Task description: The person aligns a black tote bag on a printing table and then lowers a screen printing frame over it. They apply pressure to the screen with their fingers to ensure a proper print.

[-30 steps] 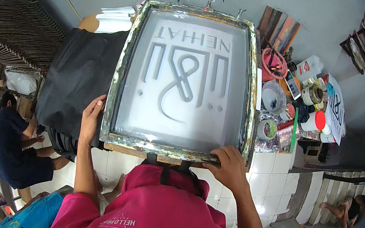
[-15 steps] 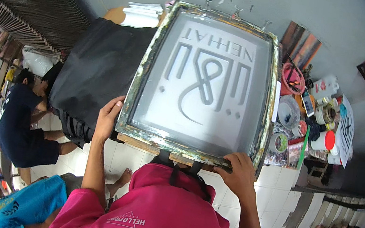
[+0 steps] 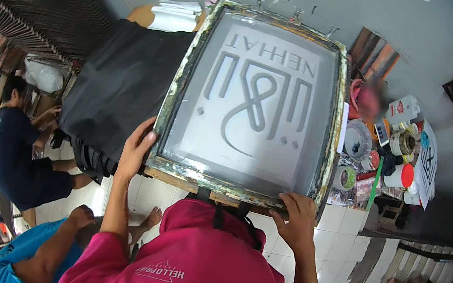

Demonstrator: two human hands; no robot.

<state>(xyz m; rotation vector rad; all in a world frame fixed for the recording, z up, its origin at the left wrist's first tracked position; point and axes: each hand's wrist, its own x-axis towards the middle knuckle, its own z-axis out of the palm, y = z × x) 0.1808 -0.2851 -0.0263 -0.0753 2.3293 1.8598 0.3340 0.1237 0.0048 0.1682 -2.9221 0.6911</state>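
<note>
1. The left hand (image 3: 135, 148) has its grip clamped on the near left corner of the screen-printing frame (image 3: 253, 101), thumb over the top rail and fingers curled under the edge.
2. The right hand (image 3: 298, 215) clamps the near right corner of the same frame, fingers laid over the paint-stained rail.
3. The frame lies nearly flat in front of the person, its pale mesh carrying a grey stencil design; its far rail sits under three metal clamps (image 3: 294, 13) by the wall.
4. Left of the frame, a black cloth (image 3: 119, 86) drapes over the bench and hangs past its near edge; folded white cloth (image 3: 174, 13) lies beyond the frame's far left corner.
5. Right of the frame stand paint tubs (image 3: 401, 142), close to its rail.
6. Risk, as a judgement: both hands hold only the near corners, so uneven force could twist the frame and smear the print; a sideways swing could knock the tubs.
7. Two other people sit on the tiled floor (image 3: 344, 219), left of the frame.
</note>
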